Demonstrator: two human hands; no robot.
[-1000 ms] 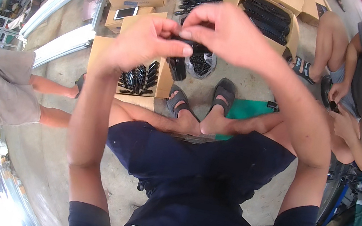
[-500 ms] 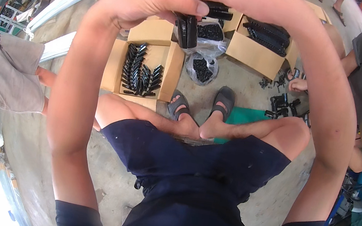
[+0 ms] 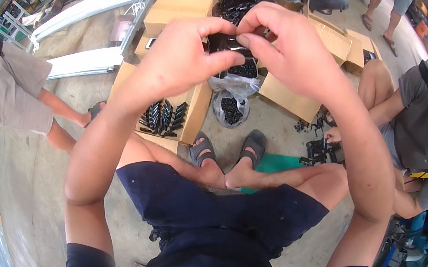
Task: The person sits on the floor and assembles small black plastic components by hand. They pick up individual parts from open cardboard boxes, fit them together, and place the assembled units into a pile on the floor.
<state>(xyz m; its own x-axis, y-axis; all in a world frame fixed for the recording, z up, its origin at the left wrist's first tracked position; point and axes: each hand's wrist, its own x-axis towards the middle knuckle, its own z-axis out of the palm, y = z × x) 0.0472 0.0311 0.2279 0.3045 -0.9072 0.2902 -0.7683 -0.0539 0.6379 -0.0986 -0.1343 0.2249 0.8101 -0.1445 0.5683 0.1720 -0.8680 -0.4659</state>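
Observation:
My left hand (image 3: 184, 58) and my right hand (image 3: 286, 41) are raised together in front of me, fingertips almost meeting. Between them is a glossy black plastic part (image 3: 222, 43), mostly covered by the fingers and hard to separate from the dark pile behind. The left thumb and forefinger close around it from the left. On the other side, the right thumb and fingers pinch at its edge; any small piece in that pinch is hidden. Below the left wrist, a cardboard box (image 3: 195, 112) holds rows of similar black parts (image 3: 162, 119).
A clear bag of small black pieces (image 3: 230, 109) stands beyond my feet. Behind the hands lies a heap of black parts (image 3: 238, 7). Another carton (image 3: 288, 98) is at the right. A co-worker's hand (image 3: 332, 135) touches black parts on the floor; another person (image 3: 21, 84) stands left.
Both hands appear lower in the picture, and the view shows more of the far floor. The black part, plainly visible under the left hand before, is now mostly hidden by the fingers.

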